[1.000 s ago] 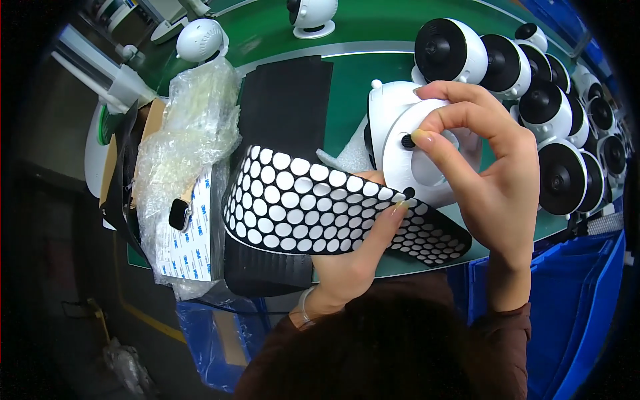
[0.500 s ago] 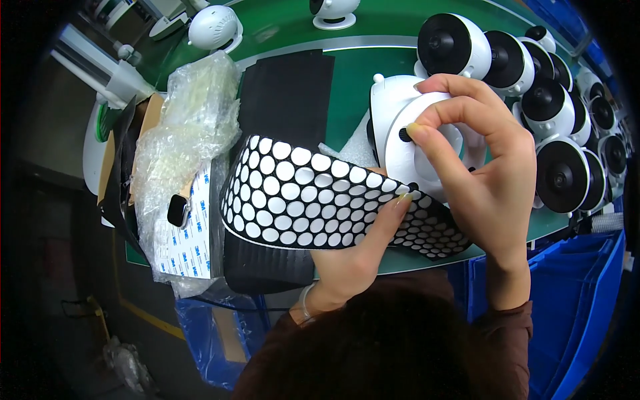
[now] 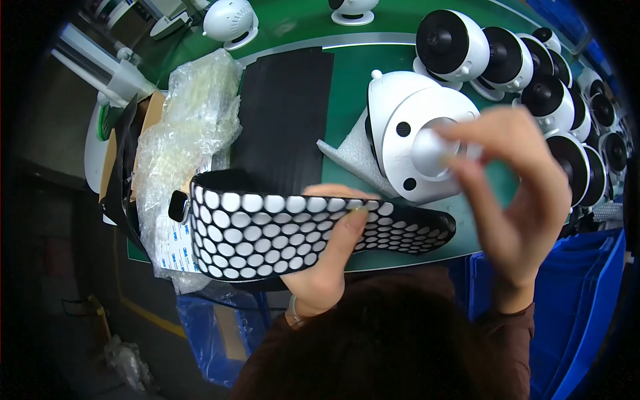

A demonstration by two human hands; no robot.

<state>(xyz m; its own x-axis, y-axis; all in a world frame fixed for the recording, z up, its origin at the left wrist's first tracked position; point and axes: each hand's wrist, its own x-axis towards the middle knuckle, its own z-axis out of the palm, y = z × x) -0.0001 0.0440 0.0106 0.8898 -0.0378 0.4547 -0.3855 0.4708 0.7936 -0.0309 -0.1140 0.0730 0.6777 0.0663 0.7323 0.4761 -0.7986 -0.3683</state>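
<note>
My left hand (image 3: 328, 257) is closed on a curved black strip (image 3: 267, 233) covered with rows of white round dots, the thumb on its upper edge. To its right, a white round camera-like device (image 3: 390, 97) lies tipped over, the flat ring of its base (image 3: 393, 157) facing me. Two black round pads, an upper one (image 3: 403, 129) and a lower one (image 3: 409, 184), sit on that ring. My right hand (image 3: 513, 190), blurred by motion, is in front of the ring's right side. Its thumb and forefinger are apart with nothing visible between them. A pale foam piece (image 3: 360, 157) lies under the device.
Several white devices with black fronts (image 3: 450, 43) crowd the right side of the green table (image 3: 350, 80). A black sheet (image 3: 283, 113) and a clear plastic bag (image 3: 193, 120) lie left. One white device (image 3: 230, 23) stands at the back; blue crates (image 3: 567, 293) stand below right.
My right hand has moved right and down from the upper pad, and its fingers have spread. My left hand has carried the dotted strip left and slightly down, uncovering more of the ring.
</note>
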